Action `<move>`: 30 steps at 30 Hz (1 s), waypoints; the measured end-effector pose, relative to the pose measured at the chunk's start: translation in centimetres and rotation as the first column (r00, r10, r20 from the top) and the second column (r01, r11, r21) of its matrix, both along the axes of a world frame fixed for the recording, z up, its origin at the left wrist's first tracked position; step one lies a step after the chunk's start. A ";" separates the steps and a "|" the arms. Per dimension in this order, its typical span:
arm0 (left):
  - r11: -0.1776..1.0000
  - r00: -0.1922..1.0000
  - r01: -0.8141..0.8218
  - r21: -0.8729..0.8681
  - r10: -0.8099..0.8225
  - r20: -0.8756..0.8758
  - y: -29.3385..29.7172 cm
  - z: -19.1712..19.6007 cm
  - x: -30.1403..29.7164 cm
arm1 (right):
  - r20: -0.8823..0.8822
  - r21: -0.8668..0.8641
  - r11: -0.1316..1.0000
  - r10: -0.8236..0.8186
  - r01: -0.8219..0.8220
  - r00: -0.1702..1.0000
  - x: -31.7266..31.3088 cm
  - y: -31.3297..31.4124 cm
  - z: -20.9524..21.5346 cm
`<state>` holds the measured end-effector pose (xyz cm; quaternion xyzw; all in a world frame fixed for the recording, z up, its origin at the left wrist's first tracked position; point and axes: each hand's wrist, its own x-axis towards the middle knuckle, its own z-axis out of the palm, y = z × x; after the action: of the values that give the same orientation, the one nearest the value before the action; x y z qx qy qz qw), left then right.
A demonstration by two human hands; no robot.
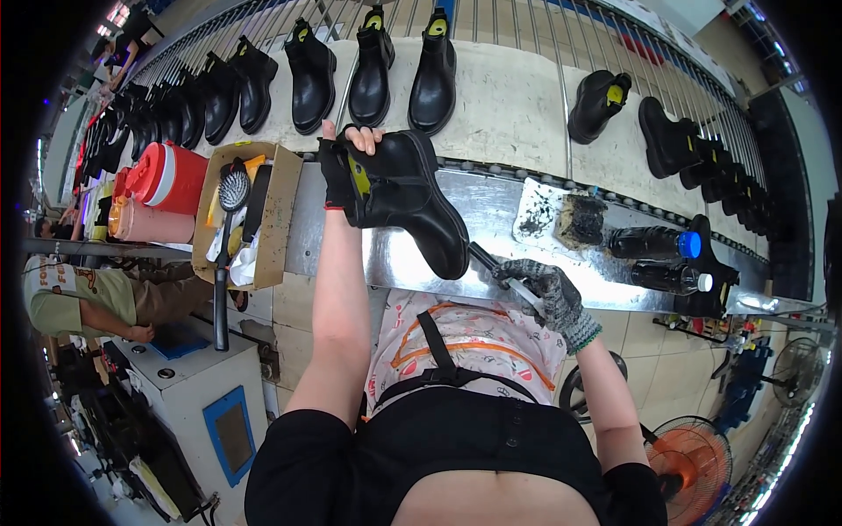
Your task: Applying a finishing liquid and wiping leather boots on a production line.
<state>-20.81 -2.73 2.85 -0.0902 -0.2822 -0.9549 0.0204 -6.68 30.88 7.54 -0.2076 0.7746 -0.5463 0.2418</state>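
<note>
A black ankle boot with a yellow-green lining hangs tilted above the metal ledge, its toe pointing down and right. My left hand, in a dark glove with bare fingertips and red trim, grips it at the ankle opening. Beside the toe, my right hand wears a grey-and-black knitted glove. Its fingers are closed around a slim brush-like tool with a pale handle and a dark end. That dark end is close to the toe; whether the two touch I cannot tell.
On the metal ledge sit a black-smeared white tray, a dark sponge block and two dark bottles. A cardboard box with a hairbrush stands left, beside a red jug. Boots line the conveyor beyond. A person is at far left.
</note>
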 end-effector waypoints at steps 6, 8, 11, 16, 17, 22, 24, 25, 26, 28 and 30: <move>0.979 0.984 -0.122 -0.162 0.140 0.109 -0.5 -1.5 -2.1 | 0.231 -0.172 0.973 -0.113 0.155 0.966 1.5 1.1 -2.4; 0.956 0.968 -0.139 -0.260 0.186 0.166 -0.1 -2.0 -3.0 | 0.795 -0.368 0.759 -0.042 0.536 0.605 1.7 1.4 -2.9; 0.863 0.923 -0.288 -0.415 0.366 0.120 1.7 -2.9 -3.8 | 0.755 -0.410 0.701 -0.097 0.583 0.648 2.1 2.0 -6.0; 0.256 0.731 -0.528 -0.810 0.622 -0.280 1.9 -6.8 -3.6 | 0.813 -0.378 0.553 -0.186 0.742 0.552 2.4 0.8 -6.8; 0.261 0.737 -0.525 -0.810 0.616 -0.279 2.1 -6.2 -3.2 | 0.823 -0.383 0.537 -0.170 0.752 0.541 2.5 0.9 -6.8; 0.078 0.699 -0.556 -0.827 0.583 -0.415 1.9 -3.9 -1.3 | 0.818 -0.408 0.519 -0.159 0.751 0.553 2.7 1.6 -5.7; -0.012 0.705 -0.538 -0.843 0.541 -0.458 1.9 -2.2 0.0 | 0.858 -0.278 0.484 -0.264 0.830 0.441 2.7 1.4 -4.5; -0.095 0.673 -0.556 -0.826 0.532 -0.514 1.7 -1.9 0.4 | 0.873 -0.295 0.471 -0.222 0.831 0.435 2.5 1.3 -3.6; -0.178 0.639 -0.572 -0.801 0.516 -0.571 1.5 -1.7 0.8 | 0.872 -0.294 0.471 -0.223 0.832 0.435 2.5 1.4 -3.6; -0.178 0.666 -0.544 -0.820 0.503 -0.551 1.0 -1.6 1.7 | 0.812 -0.346 0.536 -0.241 0.770 0.532 2.5 2.0 -3.6; -0.231 0.693 -0.501 -0.834 0.470 -0.546 0.8 -1.4 2.5 | 0.788 -0.335 0.558 -0.276 0.759 0.550 2.5 2.2 -3.7</move>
<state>-18.26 -1.97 1.45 0.0300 -0.8591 -0.3913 0.3286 -4.18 33.03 3.82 0.1873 0.4206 -0.8596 0.2213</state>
